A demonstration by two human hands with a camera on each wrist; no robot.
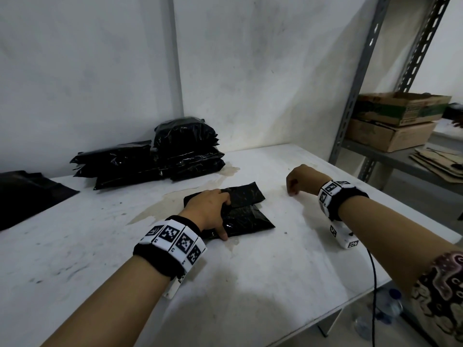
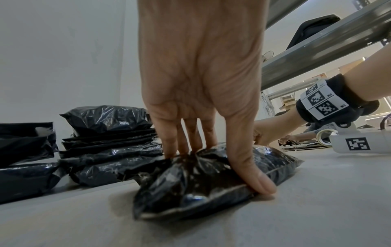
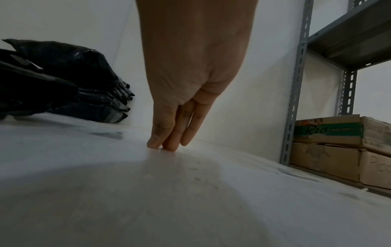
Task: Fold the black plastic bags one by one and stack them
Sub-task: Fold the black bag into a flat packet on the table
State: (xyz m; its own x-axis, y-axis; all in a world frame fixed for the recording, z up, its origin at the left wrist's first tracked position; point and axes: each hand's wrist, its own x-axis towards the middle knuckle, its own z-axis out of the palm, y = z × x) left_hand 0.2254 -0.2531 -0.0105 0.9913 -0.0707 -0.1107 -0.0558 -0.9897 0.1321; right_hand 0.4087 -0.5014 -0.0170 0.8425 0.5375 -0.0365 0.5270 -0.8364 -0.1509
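Right now left hand (image 1: pixel 209 209) grip clamps the folded black bag (image 1: pixel 240 216) mid-counter (image 1: pixel 75 246), thumb on its near edge. Right hand (image 1: pixel 300 180) just beside it, holds nothing, loose fingertips (image 3: pixel 169 143) touching counter. Stack of folded bags (image 1: pixel 180 151) farther back by the wall.

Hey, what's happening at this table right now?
A person is folding black plastic bags at a white table. Their left hand grips a folded bag lying in front of them, fingers curled into it and thumb along its near edge. The right hand holds nothing; its fingertips touch the bare tabletop to the right of the bag. A stack of folded bags sits against the wall.
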